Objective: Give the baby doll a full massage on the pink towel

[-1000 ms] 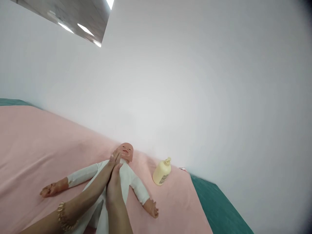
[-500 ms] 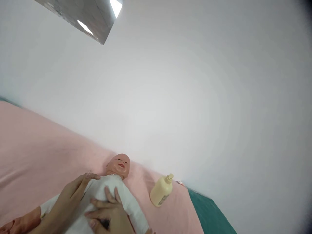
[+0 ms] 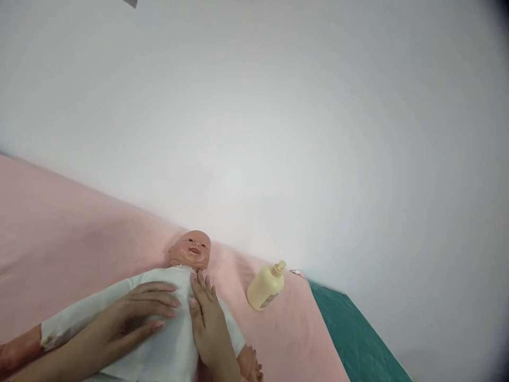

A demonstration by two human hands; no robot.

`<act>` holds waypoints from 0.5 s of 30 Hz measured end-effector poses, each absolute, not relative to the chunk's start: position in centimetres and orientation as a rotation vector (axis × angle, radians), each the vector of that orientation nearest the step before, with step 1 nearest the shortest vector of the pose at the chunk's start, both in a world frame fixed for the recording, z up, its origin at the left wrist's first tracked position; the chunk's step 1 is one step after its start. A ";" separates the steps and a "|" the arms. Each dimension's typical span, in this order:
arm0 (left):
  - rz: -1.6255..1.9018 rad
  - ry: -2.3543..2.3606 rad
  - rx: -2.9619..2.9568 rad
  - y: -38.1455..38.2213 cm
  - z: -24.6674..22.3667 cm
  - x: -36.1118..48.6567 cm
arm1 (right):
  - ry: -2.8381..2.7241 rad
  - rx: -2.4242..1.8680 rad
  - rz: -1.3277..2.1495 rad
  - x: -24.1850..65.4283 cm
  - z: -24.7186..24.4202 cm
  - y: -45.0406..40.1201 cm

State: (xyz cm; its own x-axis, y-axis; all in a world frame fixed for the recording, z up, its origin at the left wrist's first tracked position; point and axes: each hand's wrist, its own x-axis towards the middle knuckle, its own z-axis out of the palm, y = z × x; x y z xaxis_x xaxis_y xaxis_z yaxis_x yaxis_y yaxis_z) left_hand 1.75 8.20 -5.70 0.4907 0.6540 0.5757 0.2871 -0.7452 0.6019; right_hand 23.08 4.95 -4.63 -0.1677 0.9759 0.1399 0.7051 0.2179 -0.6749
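White-clad doll [image 3: 175, 335], cuff [image 3: 49, 338] seemingly stained

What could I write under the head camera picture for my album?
Two hands, left and right, rest on a smiling doll's white top, beside a yellow pump bottle.

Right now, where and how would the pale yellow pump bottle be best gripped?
Probably around the rounded body of the pale yellow pump bottle, below its pump head, coming from the right. It stands upright on the pink cloth, with open cloth on that side, while the doll in white clothing lies to its left. The body looks broad; the pump head looks narrow.
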 end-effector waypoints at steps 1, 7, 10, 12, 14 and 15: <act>1.103 0.687 2.357 8.1 -5.8 1.7 | -1.927 -1.535 0.643 23.2 -4.6 4.9; 0.974 0.437 2.483 7.3 -7.0 1.7 | -1.818 -1.493 0.715 23.2 -4.2 4.8; 0.929 0.518 2.501 7.0 -6.7 1.7 | -1.763 -1.489 0.731 23.2 -4.3 4.8; 0.861 0.588 2.535 7.1 -6.3 1.5 | -1.757 -1.486 0.735 23.1 -4.4 4.9; 0.779 0.613 2.609 7.5 -6.0 1.4 | -1.767 -1.483 0.736 23.1 -4.4 4.9; 0.775 0.628 2.636 7.7 -5.9 1.4 | -1.774 -1.481 0.735 23.1 -4.4 4.9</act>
